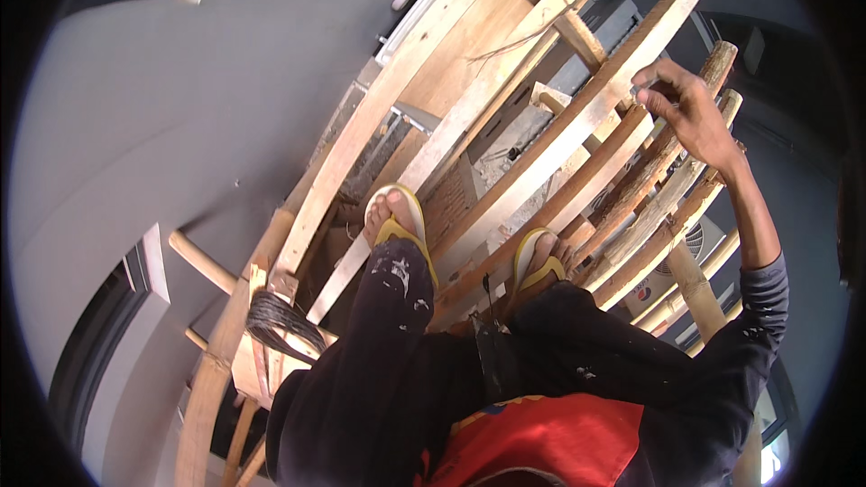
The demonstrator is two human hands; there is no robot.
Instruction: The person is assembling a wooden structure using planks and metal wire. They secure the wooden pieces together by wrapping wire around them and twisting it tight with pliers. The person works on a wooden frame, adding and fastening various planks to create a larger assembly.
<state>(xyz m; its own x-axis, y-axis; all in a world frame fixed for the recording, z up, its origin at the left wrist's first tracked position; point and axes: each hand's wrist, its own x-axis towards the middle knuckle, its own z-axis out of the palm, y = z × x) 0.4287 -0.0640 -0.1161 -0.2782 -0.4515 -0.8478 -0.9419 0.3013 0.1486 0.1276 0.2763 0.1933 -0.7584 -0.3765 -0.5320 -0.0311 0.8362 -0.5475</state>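
Right hand [699, 122] far right, near wooden beam [577, 133]; fingers [670, 72] curled, cannot tell if pinching anything. Sandals [413, 203] nearer, left.

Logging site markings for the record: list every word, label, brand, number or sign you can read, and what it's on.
Air-conditioner outdoor unit: small dark-and-red logo; wording not reproduced.
Red shirt panel: partial yellow-and-blue print; no readable words.
Timber beam near the right hand: none visible.
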